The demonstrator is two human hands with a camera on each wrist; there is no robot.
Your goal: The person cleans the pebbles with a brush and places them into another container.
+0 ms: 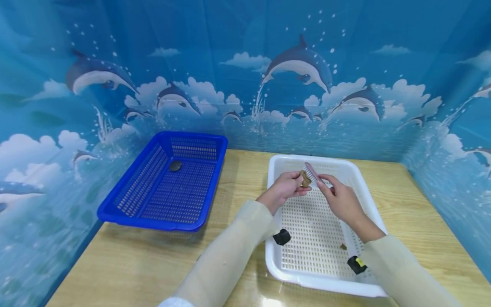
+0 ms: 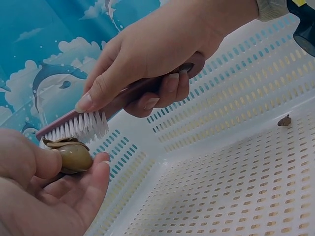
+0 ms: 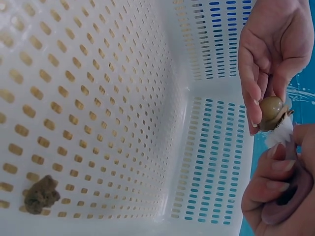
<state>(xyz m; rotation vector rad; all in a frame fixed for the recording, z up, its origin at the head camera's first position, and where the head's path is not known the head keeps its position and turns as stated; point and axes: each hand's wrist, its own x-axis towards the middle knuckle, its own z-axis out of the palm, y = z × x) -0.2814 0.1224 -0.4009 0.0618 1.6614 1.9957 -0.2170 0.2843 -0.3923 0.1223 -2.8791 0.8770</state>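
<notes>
Over the back of the white basket point(image 1: 307, 278), my left hand point(image 1: 285, 186) pinches an olive-brown, rounded shell point(image 2: 76, 157) between thumb and fingers. The shell's smooth, bulging side faces down in the left wrist view, and a ridged rim is on top. My right hand point(image 1: 341, 204) grips a dusky-pink brush point(image 1: 312, 171) by its handle, thumb laid along the back. White bristles point(image 2: 93, 127) meet the shell's ridged edge. From the right wrist view, the bristle end is partly hidden behind the shell point(image 3: 270, 113) and fingers.
A small brown lump point(image 3: 42, 195) lies on the white basket's perforated floor. To the left stands a blue basket point(image 1: 168, 194) with a flat, round grey object point(image 1: 175, 166) inside. Dolphin-printed sheeting point(image 1: 238, 94) surrounds the wooden table point(image 1: 245, 170) at the back and sides.
</notes>
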